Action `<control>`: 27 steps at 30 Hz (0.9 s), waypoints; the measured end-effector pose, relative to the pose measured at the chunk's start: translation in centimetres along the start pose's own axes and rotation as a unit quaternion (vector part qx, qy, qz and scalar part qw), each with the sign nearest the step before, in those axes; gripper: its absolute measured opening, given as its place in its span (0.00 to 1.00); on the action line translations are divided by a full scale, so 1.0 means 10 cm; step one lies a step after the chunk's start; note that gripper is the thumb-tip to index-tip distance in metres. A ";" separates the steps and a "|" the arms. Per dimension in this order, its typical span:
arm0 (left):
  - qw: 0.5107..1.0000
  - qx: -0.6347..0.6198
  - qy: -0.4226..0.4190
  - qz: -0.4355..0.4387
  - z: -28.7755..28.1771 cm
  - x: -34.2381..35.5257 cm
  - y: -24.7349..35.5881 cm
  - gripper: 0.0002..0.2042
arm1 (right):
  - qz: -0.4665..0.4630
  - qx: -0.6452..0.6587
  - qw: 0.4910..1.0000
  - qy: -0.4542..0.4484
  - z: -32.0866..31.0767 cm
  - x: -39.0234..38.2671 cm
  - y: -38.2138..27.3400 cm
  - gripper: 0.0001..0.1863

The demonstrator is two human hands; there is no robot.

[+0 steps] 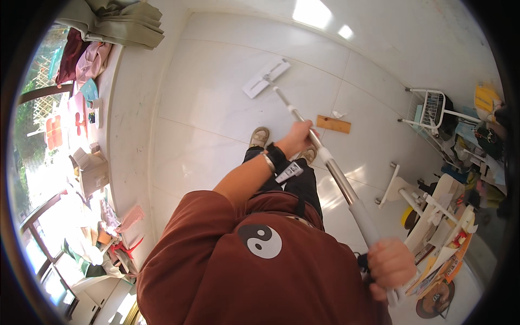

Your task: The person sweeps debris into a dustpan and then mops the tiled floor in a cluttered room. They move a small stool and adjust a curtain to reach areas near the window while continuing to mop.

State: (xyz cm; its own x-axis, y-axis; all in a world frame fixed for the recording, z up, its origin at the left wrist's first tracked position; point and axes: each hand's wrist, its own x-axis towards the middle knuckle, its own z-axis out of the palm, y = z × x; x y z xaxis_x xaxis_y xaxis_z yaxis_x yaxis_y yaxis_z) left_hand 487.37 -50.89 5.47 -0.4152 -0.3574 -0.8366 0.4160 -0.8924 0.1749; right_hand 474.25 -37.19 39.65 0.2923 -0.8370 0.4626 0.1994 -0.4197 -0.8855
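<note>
A flat mop [340,180] with a long white and silver pole runs slantwise across my front. Its rectangular white head [259,85] lies on the pale tiled floor, ahead of my feet. My left hand [297,136], with a dark watch on the wrist, is wrapped round the pole about midway. Near the pole's upper end, close to my right side, my right hand [391,266] is closed round the grip. A small wooden board [333,124] lies on the floor just right of my left hand, with a crumpled white scrap [339,114] beside it.
On the left a window sill [112,103] carries clothes and a cardboard box [91,172]. A white wire rack on wheels [428,111] stands at the right wall. Nearer on the right is a white wheeled stand [403,189] beside a cluttered table [433,216].
</note>
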 end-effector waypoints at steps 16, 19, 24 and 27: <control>0.986 -0.060 0.107 0.110 -3.27 -0.63 2.60 0.06 | -0.020 0.017 0.986 -0.167 1.92 1.40 2.96 0.09; 0.987 -0.053 0.136 0.072 -2.94 -0.30 2.23 0.06 | -0.004 0.013 0.991 -0.131 1.44 0.94 2.65 0.09; 0.949 0.263 0.044 0.169 -2.18 -0.08 0.84 0.03 | 0.027 -0.013 0.997 -0.064 0.78 -0.25 1.67 0.12; 0.936 0.337 -0.009 0.103 -1.62 -0.12 -0.05 0.04 | 0.064 -0.009 0.998 -0.003 0.53 -1.06 1.01 0.13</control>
State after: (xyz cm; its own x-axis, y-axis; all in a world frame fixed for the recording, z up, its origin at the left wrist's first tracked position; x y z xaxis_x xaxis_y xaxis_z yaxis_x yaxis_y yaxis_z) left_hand 500.74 -45.58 -2.05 -0.3984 -0.5398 -0.7415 -0.1146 -0.7728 0.6242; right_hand 478.09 -30.71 26.03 0.3203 -0.8820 0.3458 0.1433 -0.3157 -0.9380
